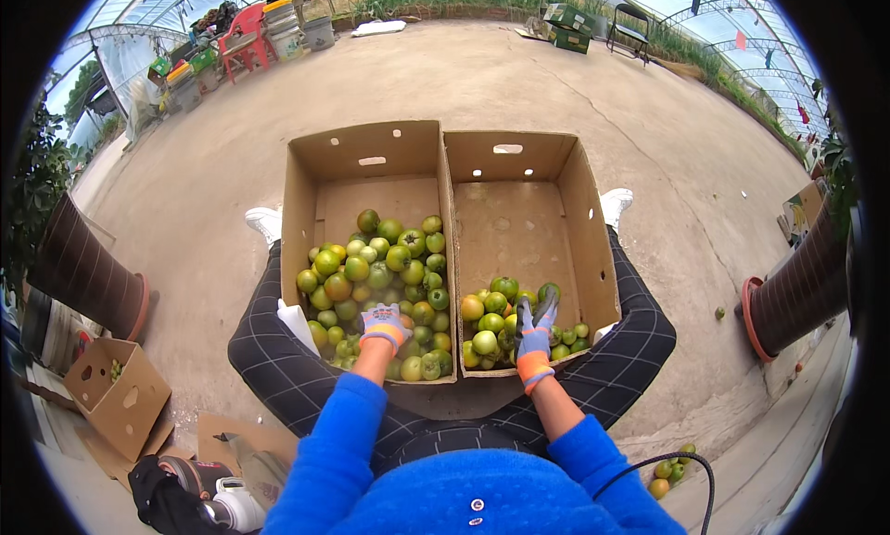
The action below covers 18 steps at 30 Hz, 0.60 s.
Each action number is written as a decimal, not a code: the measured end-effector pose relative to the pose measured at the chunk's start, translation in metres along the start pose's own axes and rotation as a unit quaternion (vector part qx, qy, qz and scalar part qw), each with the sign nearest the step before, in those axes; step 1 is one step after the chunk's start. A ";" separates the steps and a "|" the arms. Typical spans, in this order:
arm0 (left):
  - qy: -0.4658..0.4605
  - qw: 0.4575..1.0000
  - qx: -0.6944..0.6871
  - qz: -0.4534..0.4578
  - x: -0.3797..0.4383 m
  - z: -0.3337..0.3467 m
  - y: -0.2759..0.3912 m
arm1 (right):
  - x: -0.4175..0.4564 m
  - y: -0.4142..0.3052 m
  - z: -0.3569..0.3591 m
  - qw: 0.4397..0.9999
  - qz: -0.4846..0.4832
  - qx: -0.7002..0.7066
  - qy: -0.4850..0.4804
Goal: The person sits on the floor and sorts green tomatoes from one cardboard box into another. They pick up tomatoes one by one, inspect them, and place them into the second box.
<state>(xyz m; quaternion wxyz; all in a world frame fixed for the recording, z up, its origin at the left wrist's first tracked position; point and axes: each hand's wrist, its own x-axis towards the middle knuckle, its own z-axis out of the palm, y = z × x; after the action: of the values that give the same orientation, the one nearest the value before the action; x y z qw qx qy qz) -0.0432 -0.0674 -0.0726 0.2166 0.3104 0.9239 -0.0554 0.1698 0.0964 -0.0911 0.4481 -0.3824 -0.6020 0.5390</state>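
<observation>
Two open cardboard boxes stand side by side between my legs. The left box (368, 194) holds a broad heap of green and orange-tinged tomatoes (379, 274). In the right box (511, 236), a smaller group of tomatoes (484, 340) lies along the near side. Both hands wear grey gloves with orange cuffs. My left hand (384, 324) rests palm down on the left heap, its fingertips among the tomatoes; what lies under it is hidden. Over the right group is my right hand (535, 333), thumb and fingers spread, its fingertips against a green tomato (548, 290).
A smaller cardboard box (118, 396) and a white bottle (238, 504) are at lower left. Loose tomatoes (669, 471) lie on the ground at lower right. Large dark planters (796, 298) flank me. A red plastic chair (245, 40) and buckets (319, 33) stand far off.
</observation>
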 end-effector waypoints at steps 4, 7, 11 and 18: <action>0.058 0.987 -0.145 -0.042 -0.007 -0.007 -0.010 | -0.007 -0.018 -0.001 0.981 -0.171 -0.072 -0.061; 0.103 0.894 -0.427 0.089 -0.026 -0.009 -0.017 | -0.022 -0.057 -0.004 0.949 -0.259 -0.124 -0.128; 0.009 0.771 -0.591 0.238 -0.116 -0.063 0.045 | -0.033 -0.082 -0.006 0.869 -0.411 -0.163 -0.220; 0.272 0.768 -0.525 0.244 -0.106 -0.044 0.069 | -0.028 -0.048 0.000 0.971 -0.138 0.058 -0.185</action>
<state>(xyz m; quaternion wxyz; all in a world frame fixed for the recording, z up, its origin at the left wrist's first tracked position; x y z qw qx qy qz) 0.0573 -0.0601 0.0151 0.0915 0.3658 0.7222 0.5799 0.1795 0.0644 -0.0471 0.4207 -0.1630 -0.6890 0.5672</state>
